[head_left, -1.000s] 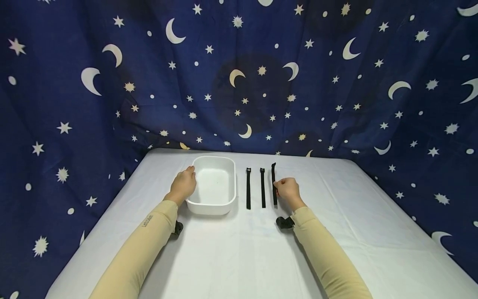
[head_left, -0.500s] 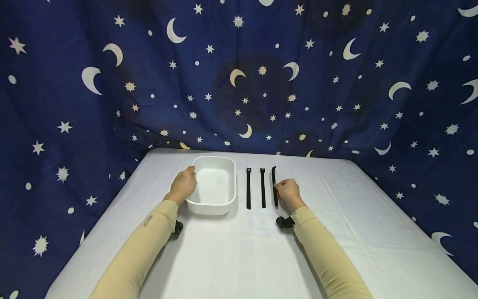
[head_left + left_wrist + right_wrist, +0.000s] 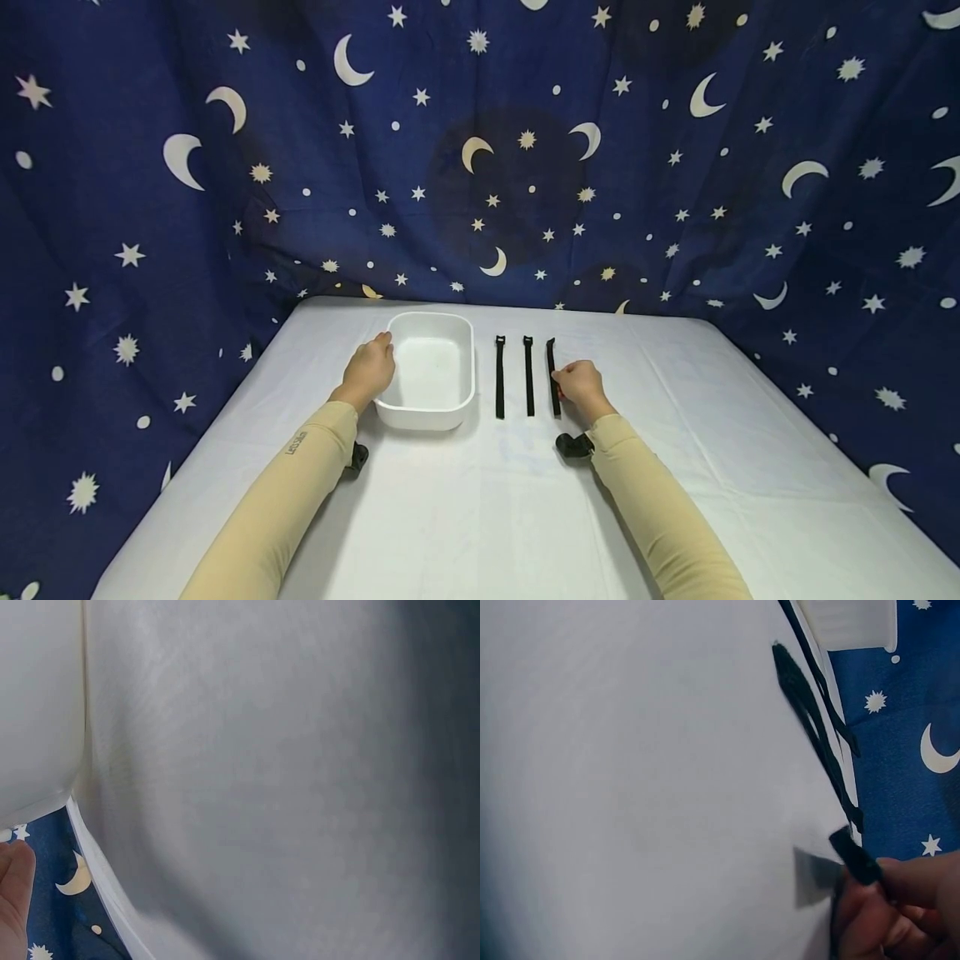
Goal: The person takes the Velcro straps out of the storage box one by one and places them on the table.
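Note:
A white rectangular tub (image 3: 424, 419) stands on the table with nothing inside it. My left hand (image 3: 368, 369) rests along the tub's left side, its fingers looking fairly straight; the thumb is hidden. In the left wrist view only the fingers (image 3: 15, 889) show beside the tub (image 3: 37, 712). With thumb and fingertips, my right hand (image 3: 580, 385) pinches a black hook-and-loop strap (image 3: 555, 400), its end (image 3: 855, 855) raised over the cloth in the right wrist view. Left of it lie two similar straps, the middle strap (image 3: 529, 383) and the left strap (image 3: 500, 383), roughly parallel.
A white cloth (image 3: 465, 517) covers the table. Behind and at the sides hangs a dark blue curtain (image 3: 420, 158) with moons and stars. Black wrist devices, such as the right one (image 3: 573, 446), sit under both sleeves.
The pinched strap has shifted slightly toward me and to the right, and now lies closer to the line of the other two. My left hand and the tub have stayed put.

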Demonstrator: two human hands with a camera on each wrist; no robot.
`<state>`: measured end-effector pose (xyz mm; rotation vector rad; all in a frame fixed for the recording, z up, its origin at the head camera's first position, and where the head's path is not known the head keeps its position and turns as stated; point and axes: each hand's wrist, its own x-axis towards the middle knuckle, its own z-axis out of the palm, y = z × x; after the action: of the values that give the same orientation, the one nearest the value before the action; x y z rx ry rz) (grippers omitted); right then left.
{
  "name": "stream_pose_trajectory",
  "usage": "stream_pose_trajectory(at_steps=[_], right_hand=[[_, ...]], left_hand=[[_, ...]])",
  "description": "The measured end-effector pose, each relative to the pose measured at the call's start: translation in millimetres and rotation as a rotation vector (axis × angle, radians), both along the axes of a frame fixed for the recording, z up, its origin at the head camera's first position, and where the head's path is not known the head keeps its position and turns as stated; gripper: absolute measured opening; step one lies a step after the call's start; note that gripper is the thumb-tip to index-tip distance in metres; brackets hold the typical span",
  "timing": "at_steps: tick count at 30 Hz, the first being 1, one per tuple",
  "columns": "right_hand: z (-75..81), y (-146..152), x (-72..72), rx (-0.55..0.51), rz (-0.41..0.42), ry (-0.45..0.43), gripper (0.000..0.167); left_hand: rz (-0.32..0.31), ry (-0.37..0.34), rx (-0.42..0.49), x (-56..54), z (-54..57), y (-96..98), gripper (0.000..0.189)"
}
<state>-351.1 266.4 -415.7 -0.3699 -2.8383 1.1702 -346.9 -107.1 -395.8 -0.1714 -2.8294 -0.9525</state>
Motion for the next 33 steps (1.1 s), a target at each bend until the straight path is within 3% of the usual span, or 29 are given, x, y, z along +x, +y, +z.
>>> stream_pose_trajectory(at_steps=[14,33], right_hand=[[14.2,-3,1.8,0.106,0.007,-0.03,0.023],[7.5,-5,1.9,0.19,-0.024,-0.051,0.022]], left_hand=[[-0.007,0.0,-0.005,-0.5,6.5,0.9,0.048],[-0.001,-0.018,-0.003,2.0,3.4,-0.3,0.048]])
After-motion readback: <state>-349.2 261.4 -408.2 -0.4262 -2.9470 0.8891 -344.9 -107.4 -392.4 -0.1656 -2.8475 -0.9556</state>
